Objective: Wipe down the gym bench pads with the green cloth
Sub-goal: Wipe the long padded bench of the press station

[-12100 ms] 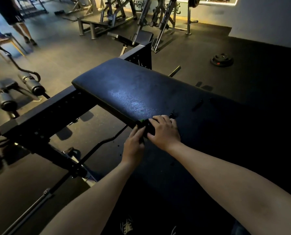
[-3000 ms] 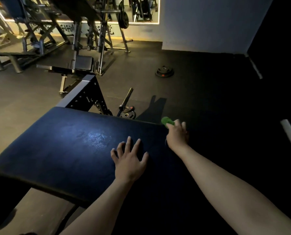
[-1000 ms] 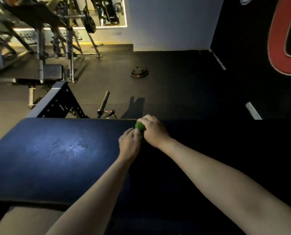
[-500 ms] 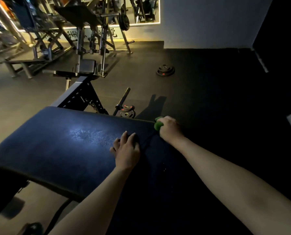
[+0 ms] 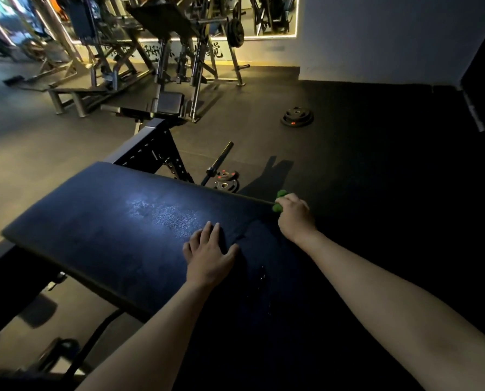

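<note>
Right grip (image 5: 295,217) clenched around the green cloth (image 5: 277,207) at the far edge of the bench pad (image 5: 108,221); left grip (image 5: 207,256) released, resting flat mid-pad.

Bunched green cloth (image 5: 278,201) sits at the dark bench pad (image 5: 117,227)'s far edge.

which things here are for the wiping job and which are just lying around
In the job: green cloth, bunched in the right hand; bench pad; left hand, flat on the pad.
Lying about: weight plate stack; barbell and small plates beyond the pad; far machines.
</note>
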